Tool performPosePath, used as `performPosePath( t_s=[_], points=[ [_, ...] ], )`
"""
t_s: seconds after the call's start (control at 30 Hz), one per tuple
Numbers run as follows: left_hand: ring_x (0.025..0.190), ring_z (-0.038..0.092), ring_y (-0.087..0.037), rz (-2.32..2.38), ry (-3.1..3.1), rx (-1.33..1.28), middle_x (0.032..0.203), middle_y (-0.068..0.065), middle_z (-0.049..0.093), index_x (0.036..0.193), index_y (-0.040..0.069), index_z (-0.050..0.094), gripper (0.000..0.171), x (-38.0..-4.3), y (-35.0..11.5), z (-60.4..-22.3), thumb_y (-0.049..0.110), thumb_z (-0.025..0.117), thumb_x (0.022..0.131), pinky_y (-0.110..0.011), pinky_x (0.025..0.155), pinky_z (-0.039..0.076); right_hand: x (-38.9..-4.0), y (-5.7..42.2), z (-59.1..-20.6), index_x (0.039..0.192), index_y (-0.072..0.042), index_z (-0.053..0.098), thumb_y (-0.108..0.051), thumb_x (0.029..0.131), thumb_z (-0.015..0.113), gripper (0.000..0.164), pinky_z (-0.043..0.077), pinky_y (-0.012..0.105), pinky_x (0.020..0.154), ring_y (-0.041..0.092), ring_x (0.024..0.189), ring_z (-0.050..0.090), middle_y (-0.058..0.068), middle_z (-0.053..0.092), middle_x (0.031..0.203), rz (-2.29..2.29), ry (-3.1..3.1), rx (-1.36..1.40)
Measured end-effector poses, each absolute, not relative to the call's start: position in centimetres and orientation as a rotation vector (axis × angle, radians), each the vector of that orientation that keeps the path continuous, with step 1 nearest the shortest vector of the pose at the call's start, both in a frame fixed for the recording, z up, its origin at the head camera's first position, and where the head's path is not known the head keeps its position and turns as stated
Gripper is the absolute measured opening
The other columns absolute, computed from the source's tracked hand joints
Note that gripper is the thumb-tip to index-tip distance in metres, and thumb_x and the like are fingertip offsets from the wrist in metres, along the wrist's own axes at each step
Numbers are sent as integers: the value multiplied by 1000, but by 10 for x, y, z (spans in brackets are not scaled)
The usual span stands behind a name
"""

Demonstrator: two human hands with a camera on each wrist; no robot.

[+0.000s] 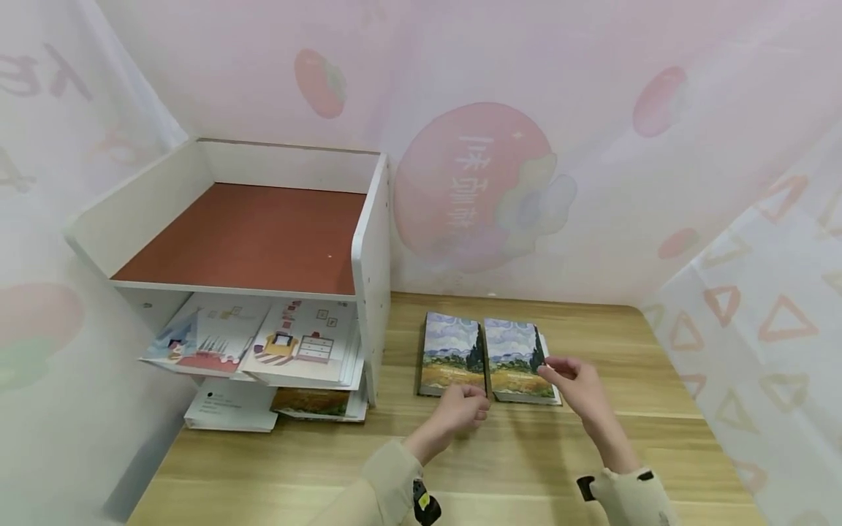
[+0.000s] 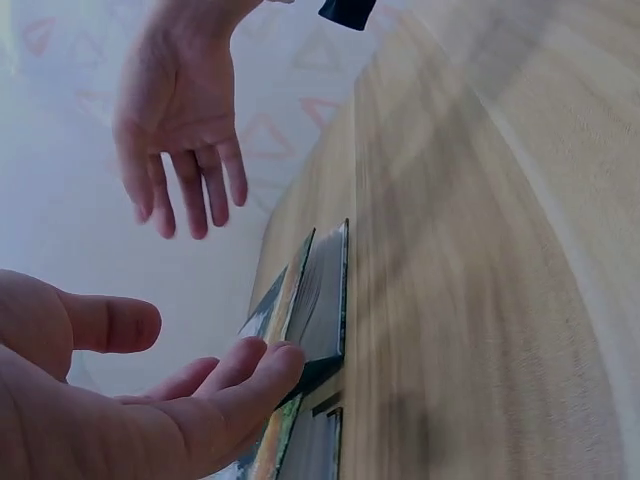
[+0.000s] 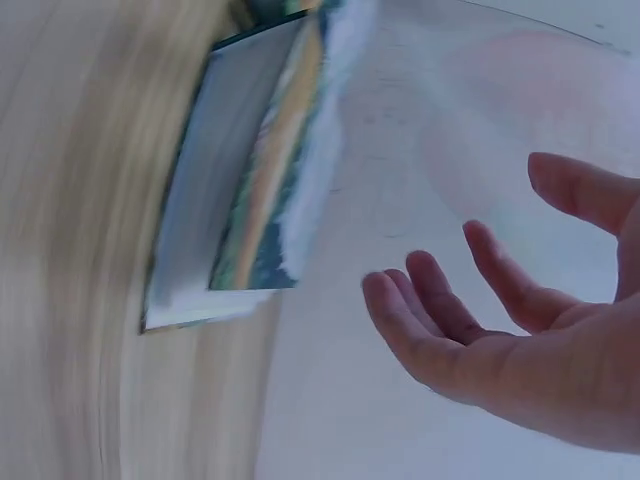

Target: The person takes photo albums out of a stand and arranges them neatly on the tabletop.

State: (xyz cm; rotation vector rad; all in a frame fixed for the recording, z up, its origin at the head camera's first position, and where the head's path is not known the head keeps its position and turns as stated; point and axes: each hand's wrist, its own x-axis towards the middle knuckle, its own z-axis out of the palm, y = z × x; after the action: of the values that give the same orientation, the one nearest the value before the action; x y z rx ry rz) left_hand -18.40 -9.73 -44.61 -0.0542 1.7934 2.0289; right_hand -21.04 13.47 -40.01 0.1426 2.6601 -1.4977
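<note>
Two thick books with a painted landscape on their covers lie side by side on the wooden table: the left book [image 1: 452, 354] and the right book [image 1: 516, 358]. A white strip shows along the right book's right side. My left hand [image 1: 458, 409] is at the near edge of the left book, overlapping its corner in the head view; in the left wrist view its fingers are loosely bent, holding nothing. By the right book's right edge is my right hand [image 1: 575, 383]. In the right wrist view, its relaxed fingers [image 3: 430, 330] stand apart from the book with nothing between them.
At the left stands a white shelf unit [image 1: 371, 270] with a reddish-brown top board [image 1: 250, 234]. Illustrated books [image 1: 302, 343] fill its middle level; a white book [image 1: 232, 405] and another landscape-covered book [image 1: 312, 402] lie below. A printed curtain [image 1: 592, 183] hangs behind the table [image 1: 592, 329].
</note>
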Motion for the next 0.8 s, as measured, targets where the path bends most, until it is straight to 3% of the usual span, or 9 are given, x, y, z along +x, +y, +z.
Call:
performPosePath(
  t_s=[0.1, 0.2, 0.43, 0.63, 0.8],
  points=[
    [87, 66, -25, 2032, 1777, -70, 102, -14, 67, 124, -13, 58, 34, -178, -102, -449, 2, 60, 93, -34, 73, 58, -198, 126, -396, 126, 0, 62, -30, 95, 69, 44, 51, 29, 83, 25, 106, 60, 16, 62, 120, -1602, 2674, 189],
    [99, 66, -35, 2038, 1729, -74, 107, -19, 67, 124, -14, 56, 34, -172, -107, -451, 4, 60, 95, -43, 84, 56, -186, 116, -393, 123, 1, 64, -27, 94, 70, 41, 53, 25, 80, 26, 105, 61, 16, 62, 121, -1744, 2611, 229],
    [115, 55, -47, 2105, 1514, -33, 123, -32, 57, 134, -17, 44, 45, -166, -120, -454, 8, 56, 99, -54, 98, 46, -168, 94, -391, 125, 8, 58, -21, 94, 70, 44, 52, 36, 93, 19, 102, 63, 12, 61, 120, -2094, 2299, 329],
    [117, 54, -46, 2135, 1414, 4, 126, -28, 57, 138, -14, 41, 49, -156, -149, -460, 13, 56, 100, -54, 100, 45, -160, 66, -391, 125, 10, 56, -10, 93, 69, 40, 51, 39, 95, 24, 107, 62, 14, 62, 119, -2270, 2089, 331],
    [119, 54, -44, 2131, 1310, 30, 125, -24, 60, 138, -14, 41, 50, -146, -179, -465, 15, 56, 101, -52, 101, 44, -154, 41, -395, 121, 12, 57, -11, 91, 71, 40, 53, 40, 92, 27, 106, 62, 16, 63, 116, -2348, 1958, 282]
  ],
)
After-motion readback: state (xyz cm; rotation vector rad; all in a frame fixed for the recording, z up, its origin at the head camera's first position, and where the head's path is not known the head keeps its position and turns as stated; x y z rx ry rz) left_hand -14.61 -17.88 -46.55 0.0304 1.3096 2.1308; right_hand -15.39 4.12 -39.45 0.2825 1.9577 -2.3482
